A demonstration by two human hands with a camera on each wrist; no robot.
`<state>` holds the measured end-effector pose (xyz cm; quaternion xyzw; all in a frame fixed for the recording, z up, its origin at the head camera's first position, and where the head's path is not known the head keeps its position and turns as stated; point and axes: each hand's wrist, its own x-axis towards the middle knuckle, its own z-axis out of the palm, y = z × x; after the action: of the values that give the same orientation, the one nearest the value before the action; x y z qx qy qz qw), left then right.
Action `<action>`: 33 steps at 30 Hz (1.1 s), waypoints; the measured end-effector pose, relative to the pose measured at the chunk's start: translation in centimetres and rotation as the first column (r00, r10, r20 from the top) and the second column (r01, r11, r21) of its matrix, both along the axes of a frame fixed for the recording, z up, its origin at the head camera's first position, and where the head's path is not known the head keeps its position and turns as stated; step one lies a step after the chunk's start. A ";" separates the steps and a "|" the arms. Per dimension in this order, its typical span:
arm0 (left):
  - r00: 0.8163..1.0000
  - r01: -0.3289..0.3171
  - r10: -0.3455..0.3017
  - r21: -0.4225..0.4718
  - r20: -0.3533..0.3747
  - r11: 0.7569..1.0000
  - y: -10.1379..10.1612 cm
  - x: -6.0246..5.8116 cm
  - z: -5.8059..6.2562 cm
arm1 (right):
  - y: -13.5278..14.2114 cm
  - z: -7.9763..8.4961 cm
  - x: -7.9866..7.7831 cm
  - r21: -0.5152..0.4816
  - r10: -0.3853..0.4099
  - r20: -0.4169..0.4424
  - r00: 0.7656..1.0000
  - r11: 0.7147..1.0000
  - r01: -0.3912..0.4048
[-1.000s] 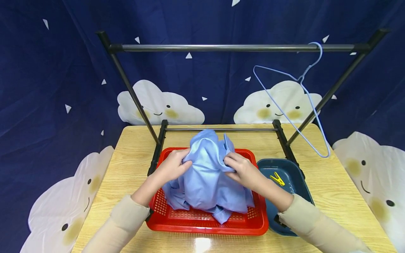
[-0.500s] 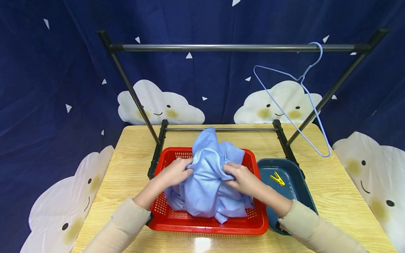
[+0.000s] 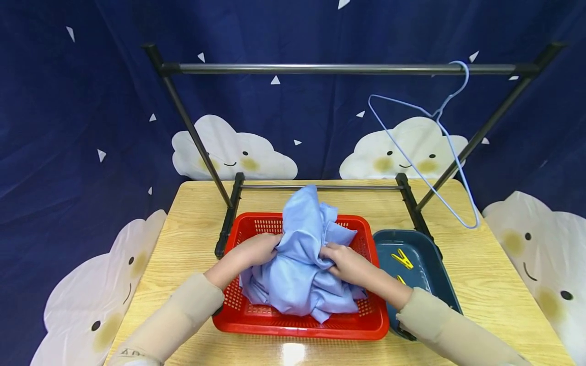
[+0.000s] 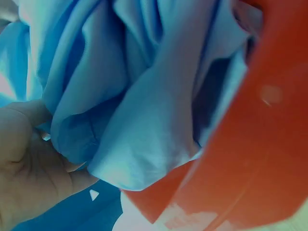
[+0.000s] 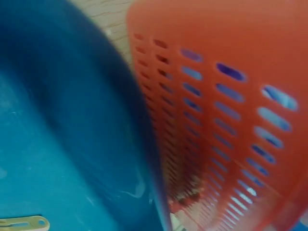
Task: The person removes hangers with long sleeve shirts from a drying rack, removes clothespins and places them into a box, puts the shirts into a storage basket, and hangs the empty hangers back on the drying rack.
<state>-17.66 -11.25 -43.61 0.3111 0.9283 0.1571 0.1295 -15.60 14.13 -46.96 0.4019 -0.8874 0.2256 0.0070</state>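
A crumpled light blue satiny cloth (image 3: 297,284) lies bunched in a red plastic basket (image 3: 299,333), and one fold stands up at the back. My left hand (image 3: 262,248) pinches its left side, with the fingertips partly hidden in the folds. On the other side my right hand (image 3: 345,260) grips a fold between thumb and fingers. In the left wrist view the cloth (image 4: 144,125) drapes from between thumb and fingers of my left hand (image 4: 33,163), beside the basket wall (image 4: 250,144). The right wrist view shows the basket's slotted side (image 5: 202,96), not the hand.
A dark blue tray (image 3: 441,272) stands right of the basket, holding yellow clothespins (image 3: 403,259). A light blue hanger (image 3: 423,183) hangs at the right end of the rack's metal bar (image 3: 293,68). Beneath is a wooden table (image 3: 197,213); a dark blue curtain (image 3: 316,30) hangs behind.
The cloth between my hands has been gathered narrower, and its upper fold leans further right. Both hands sit slightly lower and closer together. A second yellow clothespin now shows past the right forearm.
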 end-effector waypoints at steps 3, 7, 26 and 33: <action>1.000 0.014 -0.014 -0.061 -0.003 0.998 0.2 -0.6 -0.5 | -0.1 -0.5 -0.1 0.043 0.000 -0.019 1.000 0.999 0.001; 0.999 0.036 -0.034 -0.114 0.019 0.993 0.5 -1.4 -1.0 | -0.2 -1.2 -0.1 0.084 0.006 -0.021 1.000 0.996 -0.004; 0.922 -0.032 0.147 -0.310 0.358 0.950 -0.3 -1.6 -4.3 | 0.2 -2.8 -0.5 0.384 -0.022 0.156 0.988 0.922 -0.040; 0.918 -0.060 0.171 -0.302 0.358 0.951 -0.4 -1.3 -4.8 | 0.1 -2.9 -0.6 0.420 -0.065 0.220 0.973 0.907 -0.034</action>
<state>-18.99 -11.66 -48.41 0.1971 0.9153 0.0864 0.3405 -16.19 14.21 -49.82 0.3583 -0.9131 0.0738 -0.1802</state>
